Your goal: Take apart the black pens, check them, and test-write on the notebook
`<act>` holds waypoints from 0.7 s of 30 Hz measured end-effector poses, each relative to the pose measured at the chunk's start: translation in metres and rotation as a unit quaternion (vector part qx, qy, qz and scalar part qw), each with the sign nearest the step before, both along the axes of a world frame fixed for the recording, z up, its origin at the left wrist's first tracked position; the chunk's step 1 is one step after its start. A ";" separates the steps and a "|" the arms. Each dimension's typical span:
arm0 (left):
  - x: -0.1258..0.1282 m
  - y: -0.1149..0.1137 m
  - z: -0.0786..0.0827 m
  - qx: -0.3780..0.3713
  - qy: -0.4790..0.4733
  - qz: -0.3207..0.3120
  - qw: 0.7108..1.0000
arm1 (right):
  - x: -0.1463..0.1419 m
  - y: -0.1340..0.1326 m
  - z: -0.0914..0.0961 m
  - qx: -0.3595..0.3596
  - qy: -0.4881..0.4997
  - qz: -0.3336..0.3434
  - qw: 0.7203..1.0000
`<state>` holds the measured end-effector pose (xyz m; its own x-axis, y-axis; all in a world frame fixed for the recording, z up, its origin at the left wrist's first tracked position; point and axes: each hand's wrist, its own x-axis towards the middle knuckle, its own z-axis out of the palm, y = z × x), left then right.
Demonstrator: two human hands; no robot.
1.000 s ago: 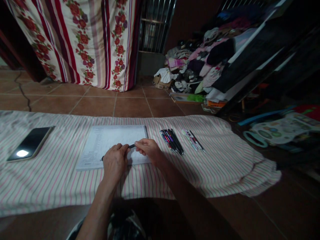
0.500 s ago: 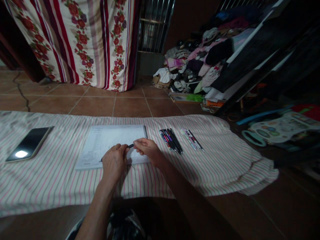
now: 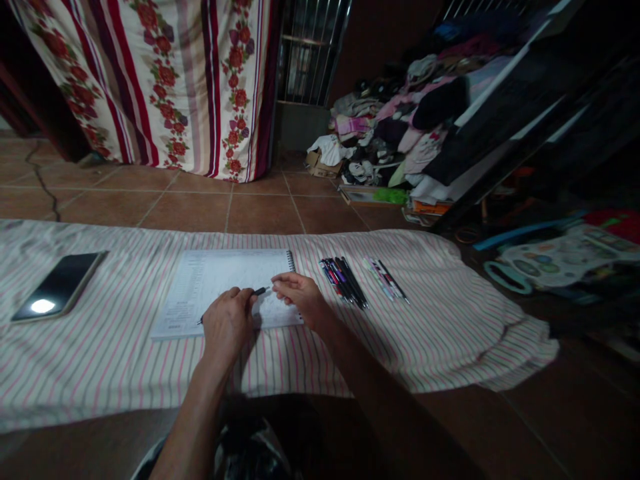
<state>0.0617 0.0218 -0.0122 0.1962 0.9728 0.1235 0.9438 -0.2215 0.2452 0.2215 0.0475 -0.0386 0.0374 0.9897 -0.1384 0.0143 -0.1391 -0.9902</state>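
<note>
Over the notebook, my left hand (image 3: 229, 317) is closed around a dark pen (image 3: 260, 291). One end of the pen sticks out toward my right hand, and a dark tip shows on the other side of my fingers. My right hand (image 3: 299, 293) is just off the pen's right end, its thumb and fingertips pinched together. Whatever they hold, if anything, is too small to make out. Beneath both hands lies the spiral notebook (image 3: 220, 270), open to a pale page with faint print.
Right of the notebook lie a bundle of several pens (image 3: 345, 283) and a smaller group of pens (image 3: 386, 280). A phone (image 3: 57, 287) with a bright reflection rests at left on the striped cloth (image 3: 430, 333). Clothes (image 3: 395, 120) are heaped beyond, near a floral curtain (image 3: 195, 87).
My right hand has drawn slightly away from the pen's right end, leaving a small gap. My left hand stays in place with the pen.
</note>
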 end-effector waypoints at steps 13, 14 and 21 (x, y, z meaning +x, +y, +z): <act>-0.004 0.006 -0.007 -0.023 0.008 0.016 1.000 | 0.008 0.020 -0.030 0.212 -0.437 0.044 0.873; -0.004 0.006 -0.007 -0.022 0.009 0.017 1.000 | 0.008 0.020 -0.032 0.218 -0.441 0.045 0.870; -0.002 0.006 -0.007 -0.019 0.003 0.016 1.000 | 0.012 0.022 -0.037 0.230 -0.425 0.038 0.874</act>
